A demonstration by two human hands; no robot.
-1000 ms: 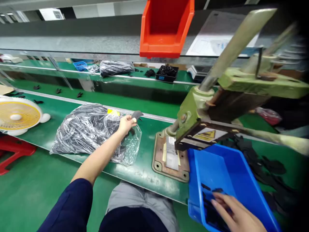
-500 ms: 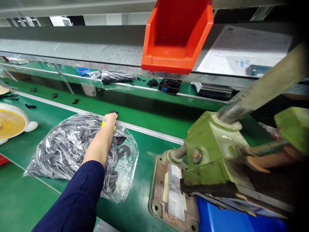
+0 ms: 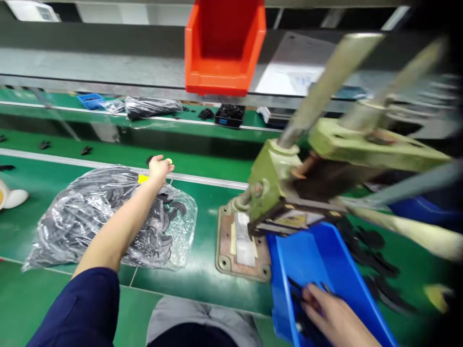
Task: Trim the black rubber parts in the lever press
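Observation:
My left hand [image 3: 161, 167] is over the green belt behind the bag, fingers stretched and somewhat apart, with a yellow cover on one fingertip. A black part [image 3: 149, 160] lies just to its left, partly hidden. Under my left forearm rests a clear plastic bag [image 3: 90, 212] full of dark curved pieces, its mouth toward the right. My right hand [image 3: 325, 308] reaches into a blue bin [image 3: 345, 255] at the lower right. Its thumb and fingers close on a dark part [image 3: 295, 285] among others there; blur hides the part's exact shape.
A green hand press [image 3: 271, 168] with lever bars stands on a base plate [image 3: 224, 262] between bag and bin. An orange bin [image 3: 220, 84] juts from the shelf above. More black parts [image 3: 376, 255] lie right of the blue bin, and several [image 3: 86, 150] along the belt.
The view has swung right and down, bringing the blue bin and my right hand into sight. My left hand has turned, its fingers now apart, with the black part at its left.

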